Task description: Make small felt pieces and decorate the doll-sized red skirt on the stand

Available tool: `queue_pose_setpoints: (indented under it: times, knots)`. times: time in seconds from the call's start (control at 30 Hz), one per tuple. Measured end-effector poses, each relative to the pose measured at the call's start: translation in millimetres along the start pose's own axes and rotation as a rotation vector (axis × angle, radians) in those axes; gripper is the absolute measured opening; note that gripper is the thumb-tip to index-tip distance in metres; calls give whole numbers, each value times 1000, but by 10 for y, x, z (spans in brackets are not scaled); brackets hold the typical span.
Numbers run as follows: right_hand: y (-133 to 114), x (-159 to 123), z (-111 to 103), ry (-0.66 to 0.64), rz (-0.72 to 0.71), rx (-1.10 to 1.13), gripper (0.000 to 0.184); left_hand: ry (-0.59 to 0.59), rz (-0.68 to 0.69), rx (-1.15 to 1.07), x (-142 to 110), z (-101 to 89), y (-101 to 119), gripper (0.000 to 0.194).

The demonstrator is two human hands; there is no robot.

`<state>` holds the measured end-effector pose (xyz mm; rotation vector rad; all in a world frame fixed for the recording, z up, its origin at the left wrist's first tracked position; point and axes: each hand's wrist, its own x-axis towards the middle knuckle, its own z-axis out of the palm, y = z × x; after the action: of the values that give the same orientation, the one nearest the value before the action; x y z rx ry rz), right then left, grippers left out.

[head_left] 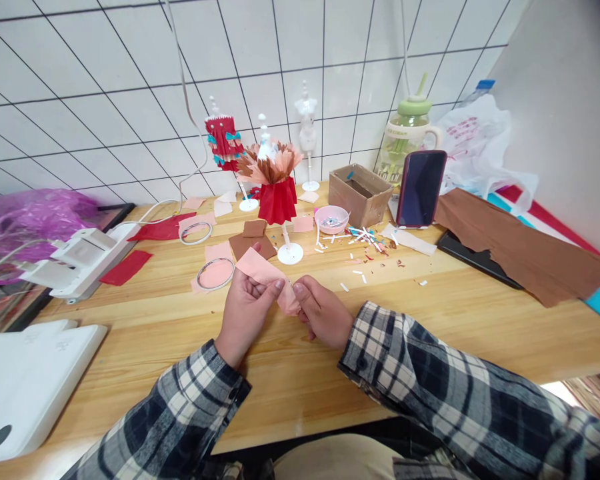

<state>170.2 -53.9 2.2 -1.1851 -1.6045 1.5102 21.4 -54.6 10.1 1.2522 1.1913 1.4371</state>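
Note:
A piece of pink crepe paper (264,269) is stretched between my two hands above the table. My left hand (250,303) pinches it along its lower left side, thumb on top. At its right end my right hand (323,310) grips it between thumb and curled fingers, and the paper looks gathered there. Just beyond stands a small dress form (279,200) in a red paper skirt with brown and pink petals around the top. Brown paper squares (253,243) and a roll of tape (215,274) on pink paper lie close to my left hand.
Behind stand a red-dressed form (223,143) and a bare white form (307,133). A pink bowl (332,219), paper scraps (367,240), a cardboard box (360,193), a phone (421,189) and a green-lidded jug (410,133) stand right. A power strip (87,260) lies left.

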Motion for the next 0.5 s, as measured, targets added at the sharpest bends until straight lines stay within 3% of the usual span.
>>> queue_pose_setpoints:
  times: [0.3, 0.5]
  knots:
    - [8, 17, 6, 26, 19, 33, 25, 8, 3, -6, 1, -4, -13, 67]
    - [61, 90, -42, 205, -26, 289, 33, 35, 13, 8, 14, -18, -33, 64]
